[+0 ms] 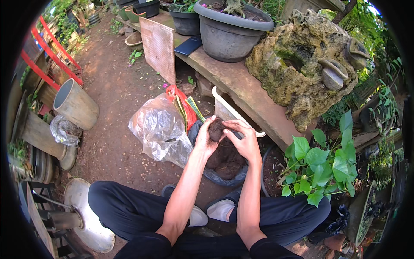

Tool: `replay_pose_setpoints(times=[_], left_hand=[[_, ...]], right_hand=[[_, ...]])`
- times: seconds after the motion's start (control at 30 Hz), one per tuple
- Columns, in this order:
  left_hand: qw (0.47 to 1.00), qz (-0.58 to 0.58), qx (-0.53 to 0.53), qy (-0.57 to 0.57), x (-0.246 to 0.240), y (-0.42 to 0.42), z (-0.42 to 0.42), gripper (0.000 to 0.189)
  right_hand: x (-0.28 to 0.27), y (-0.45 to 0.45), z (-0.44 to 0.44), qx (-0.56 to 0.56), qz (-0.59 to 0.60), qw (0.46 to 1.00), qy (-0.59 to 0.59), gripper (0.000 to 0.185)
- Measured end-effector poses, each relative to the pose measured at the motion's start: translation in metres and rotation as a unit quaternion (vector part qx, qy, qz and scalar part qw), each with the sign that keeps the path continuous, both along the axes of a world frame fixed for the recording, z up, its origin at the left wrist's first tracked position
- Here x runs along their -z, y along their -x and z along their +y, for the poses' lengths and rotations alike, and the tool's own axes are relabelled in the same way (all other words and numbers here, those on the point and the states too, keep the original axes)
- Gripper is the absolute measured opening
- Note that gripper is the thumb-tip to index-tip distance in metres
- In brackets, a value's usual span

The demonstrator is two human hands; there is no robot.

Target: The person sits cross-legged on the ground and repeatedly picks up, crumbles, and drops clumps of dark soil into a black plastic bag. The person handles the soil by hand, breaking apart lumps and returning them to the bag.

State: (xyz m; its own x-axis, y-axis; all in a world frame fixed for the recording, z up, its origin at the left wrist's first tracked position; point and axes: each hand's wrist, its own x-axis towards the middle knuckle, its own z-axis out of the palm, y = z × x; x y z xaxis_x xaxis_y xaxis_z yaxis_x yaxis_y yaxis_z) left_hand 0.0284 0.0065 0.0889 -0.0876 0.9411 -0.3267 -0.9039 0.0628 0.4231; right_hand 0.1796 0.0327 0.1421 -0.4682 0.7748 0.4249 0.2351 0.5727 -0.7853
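Note:
A clump of dark, fibrous soil [216,129] is cupped in my left hand [205,137], with the thumb along its upper edge. My right hand [243,136] has its fingertips against the clump's right side. Below both hands lies an opened dark plastic bag [226,179] holding more soil [226,158]. Just beyond my left hand, variegated snake plant leaves [195,108] lean beside a red plastic bag [176,94]. To the left sits a clear plastic bag [165,136] with its contents partly hidden. A white rectangular planter [226,108] stands behind my hands, partly under the slab.
A stone slab bench [239,87] carries a large grey pot [229,35], a dark phone-like object [188,45] and a craggy rock [300,64]. A leafy plant [323,162] grows at the right. At the left stand a grey bucket [77,103] and a round metal piece [87,217].

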Motion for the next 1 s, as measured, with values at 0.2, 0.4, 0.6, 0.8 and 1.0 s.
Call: replay_pose_setpoints(times=[0.2,0.4,0.6,0.8,1.0], left_hand=[[0.999,0.046,-0.02,0.005,0.001,-0.001,0.0,0.025],[0.975,0.218,0.044,-0.015,-0.015,-0.001,-0.004,0.041],[0.956,0.274,0.092,-0.056,-0.009,0.003,-0.004,0.032],[0.971,0.183,0.123,-0.087,-0.006,0.003,-0.005,0.022],[0.979,0.117,0.128,-0.106,0.0,0.002,-0.004,0.019]], right_hand=[[-0.005,0.002,-0.004,0.039,0.032,0.997,0.057,0.04],[-0.011,0.005,-0.005,0.04,-0.023,0.995,-0.09,0.035],[-0.007,-0.005,-0.005,0.027,-0.035,0.999,-0.007,0.022],[-0.006,-0.004,-0.006,0.029,0.061,0.995,0.067,0.016],[-0.005,0.007,-0.012,0.039,0.187,0.956,0.223,0.012]])
